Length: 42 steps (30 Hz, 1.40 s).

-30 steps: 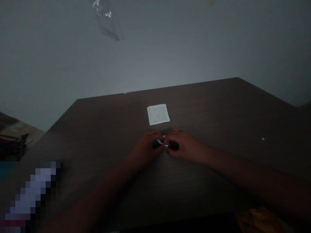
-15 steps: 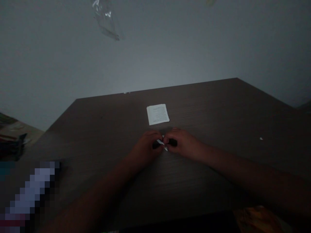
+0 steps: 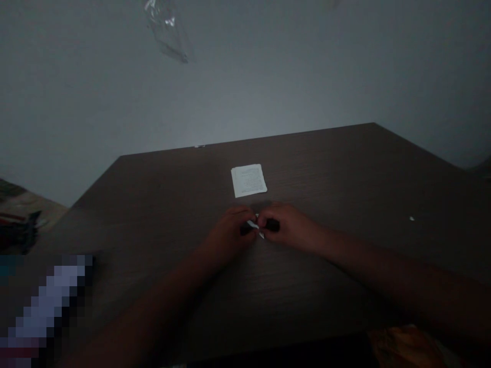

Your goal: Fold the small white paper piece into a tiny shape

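Near the middle of the dark wooden table, my left hand and my right hand meet fingertip to fingertip. Between them is a small piece of white paper, pinched by the fingers of both hands. Only slivers of the paper show; the fingers cover the rest, so its folds cannot be made out. Just beyond my hands lies a stack of square printed paper sheets, flat on the table and touched by neither hand.
A tiny white scrap lies on the table at the right. At the lower left is a blurred-out pale object. A clear plastic bag hangs on the wall behind the table. Patterned orange cloth shows at the bottom right.
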### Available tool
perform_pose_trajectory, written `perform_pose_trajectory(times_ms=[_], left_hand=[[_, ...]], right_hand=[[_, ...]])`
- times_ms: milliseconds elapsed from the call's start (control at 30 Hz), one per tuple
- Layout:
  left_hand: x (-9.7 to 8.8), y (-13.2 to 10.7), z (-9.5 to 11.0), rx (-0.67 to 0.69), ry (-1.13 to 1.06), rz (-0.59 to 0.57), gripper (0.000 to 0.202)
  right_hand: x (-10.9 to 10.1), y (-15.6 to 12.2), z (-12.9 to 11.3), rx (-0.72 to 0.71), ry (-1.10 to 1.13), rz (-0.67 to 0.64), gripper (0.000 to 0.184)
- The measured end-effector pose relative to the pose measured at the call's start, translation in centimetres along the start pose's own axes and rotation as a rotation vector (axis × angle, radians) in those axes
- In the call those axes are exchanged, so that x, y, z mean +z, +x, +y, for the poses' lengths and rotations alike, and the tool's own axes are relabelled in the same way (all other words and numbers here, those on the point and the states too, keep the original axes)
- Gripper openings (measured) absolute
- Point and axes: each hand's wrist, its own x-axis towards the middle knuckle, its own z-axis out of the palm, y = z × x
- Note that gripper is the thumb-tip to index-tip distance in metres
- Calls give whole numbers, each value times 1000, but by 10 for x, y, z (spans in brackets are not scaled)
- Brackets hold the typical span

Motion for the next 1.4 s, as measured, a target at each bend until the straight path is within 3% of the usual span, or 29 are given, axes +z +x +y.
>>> perform_pose_trajectory(times_ms=[833,1067,1400], left_hand=[[-2,-2,-1,-36,39,5,21],[-4,-2,2,-11,22,-6,21],[-4,-1,2,17,54,-7,21]], right_hand=[[0,0,-5,-8,8,-22,17],[-6,3,-5,74,41,-42,14],[2,7,-6,73,-44,-7,15]])
